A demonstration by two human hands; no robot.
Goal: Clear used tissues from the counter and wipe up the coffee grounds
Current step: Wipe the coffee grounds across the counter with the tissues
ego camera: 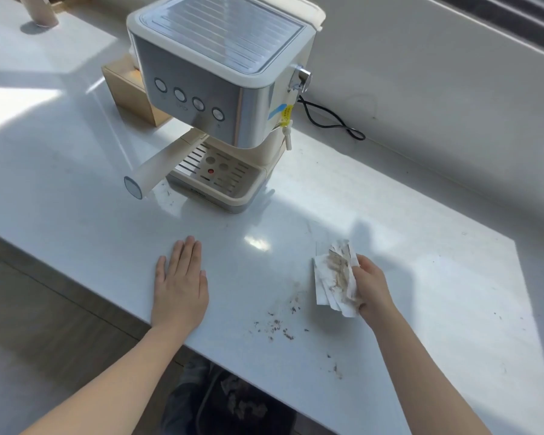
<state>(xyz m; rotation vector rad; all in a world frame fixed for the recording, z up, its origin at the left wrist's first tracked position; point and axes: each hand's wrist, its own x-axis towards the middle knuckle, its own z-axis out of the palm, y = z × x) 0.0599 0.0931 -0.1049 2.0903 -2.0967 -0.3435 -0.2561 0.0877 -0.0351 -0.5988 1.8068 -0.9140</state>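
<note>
Below the white stone counter (76, 189), our dark bin (248, 406) holds crumpled tissues; our right hand (372, 288) grips a stained white tissue (335, 274) beside scattered brown coffee grounds (277, 324), left hand (180, 287) flat, empty.

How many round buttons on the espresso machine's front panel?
4, in one row across the espresso machine front, running down to the right: first button, second, third, fourth. The side knob isn't counted. None seem hidden.

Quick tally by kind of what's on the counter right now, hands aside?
Coffee machine: 1
Wooden box: 1
Stained tissue, held in the right hand: 1
Black cord: 1
Patches of coffee grounds: 2
Total: 6
</note>
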